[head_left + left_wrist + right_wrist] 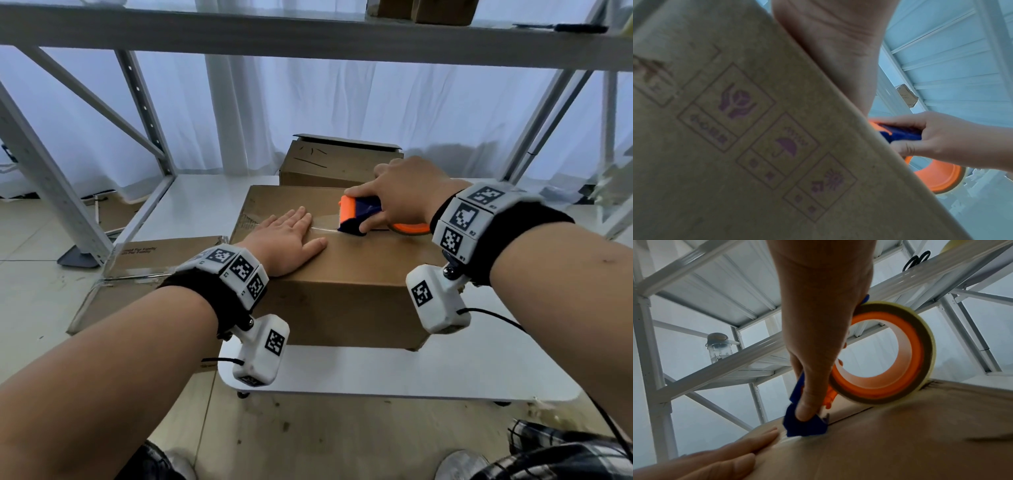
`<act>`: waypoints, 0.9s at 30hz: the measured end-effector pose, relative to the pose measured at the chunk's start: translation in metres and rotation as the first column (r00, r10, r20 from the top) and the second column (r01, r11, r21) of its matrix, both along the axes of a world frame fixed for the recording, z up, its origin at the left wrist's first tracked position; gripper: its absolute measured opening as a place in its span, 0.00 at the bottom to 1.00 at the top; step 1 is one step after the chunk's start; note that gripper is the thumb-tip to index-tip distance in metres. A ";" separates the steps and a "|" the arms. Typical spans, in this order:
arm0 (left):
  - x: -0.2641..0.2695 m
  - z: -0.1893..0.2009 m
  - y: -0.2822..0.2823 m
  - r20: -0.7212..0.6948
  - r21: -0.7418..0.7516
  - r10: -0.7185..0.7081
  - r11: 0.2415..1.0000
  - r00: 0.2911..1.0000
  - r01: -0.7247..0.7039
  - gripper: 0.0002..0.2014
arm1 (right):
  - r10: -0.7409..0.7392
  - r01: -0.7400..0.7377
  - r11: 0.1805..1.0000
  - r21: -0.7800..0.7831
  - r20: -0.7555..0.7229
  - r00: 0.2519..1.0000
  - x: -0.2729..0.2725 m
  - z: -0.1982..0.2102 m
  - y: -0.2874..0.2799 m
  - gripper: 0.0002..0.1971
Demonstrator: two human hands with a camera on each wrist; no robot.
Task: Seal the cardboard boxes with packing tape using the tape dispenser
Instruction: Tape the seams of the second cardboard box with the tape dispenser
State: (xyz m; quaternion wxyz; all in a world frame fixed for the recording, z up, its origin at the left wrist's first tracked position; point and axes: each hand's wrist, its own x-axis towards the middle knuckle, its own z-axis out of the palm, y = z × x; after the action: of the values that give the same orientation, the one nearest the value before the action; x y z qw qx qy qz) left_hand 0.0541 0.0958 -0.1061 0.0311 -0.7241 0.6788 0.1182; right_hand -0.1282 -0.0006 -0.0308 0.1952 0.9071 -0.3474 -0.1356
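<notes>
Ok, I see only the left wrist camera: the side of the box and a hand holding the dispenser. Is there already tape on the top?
Observer: Yes. In the head view, a clear tape strip runs along the top of the box, from the left hand to the tape dispenser.
Operator: What does the left hand do?
Observer: It lies flat, with its fingers straight, on the start of the strip.
Operator: Is some seam left to cover?
Observer: Yes. The right wrist view shows bare seam beyond the blade, under the roll.
</notes>
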 end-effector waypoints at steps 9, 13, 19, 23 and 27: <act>-0.008 0.006 -0.005 0.017 0.082 0.026 0.996 1.000 -0.027 0.37 | -0.054 0.052 0.998 0.028 0.063 0.997 -0.015 -0.006 -0.006 0.34; -0.012 0.008 -0.005 0.016 0.103 0.052 0.993 0.999 -0.053 0.39 | -0.067 0.064 0.997 0.038 0.088 0.994 -0.018 -0.007 -0.009 0.35; -0.039 0.008 -0.010 -0.004 0.089 -0.060 0.994 0.998 0.060 0.38 | -0.082 0.078 0.996 0.046 0.093 0.992 -0.013 -0.008 -0.012 0.36; -0.039 0.005 -0.013 -0.041 0.076 -0.094 0.992 0.995 0.097 0.36 | -0.094 0.085 0.994 0.063 0.147 0.985 -0.020 -0.008 -0.014 0.36; -0.005 0.007 -0.004 -0.010 0.078 -0.012 0.997 1.000 0.013 0.37 | -0.088 0.080 0.995 0.054 0.150 0.985 -0.022 -0.009 -0.013 0.36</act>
State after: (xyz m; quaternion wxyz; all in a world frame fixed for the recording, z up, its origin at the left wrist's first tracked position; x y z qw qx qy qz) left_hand 0.0488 0.0919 -0.0989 0.0571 -0.7175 0.6783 0.1478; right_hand -0.1497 -0.0138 -0.0397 0.1403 0.9038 -0.3959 -0.0825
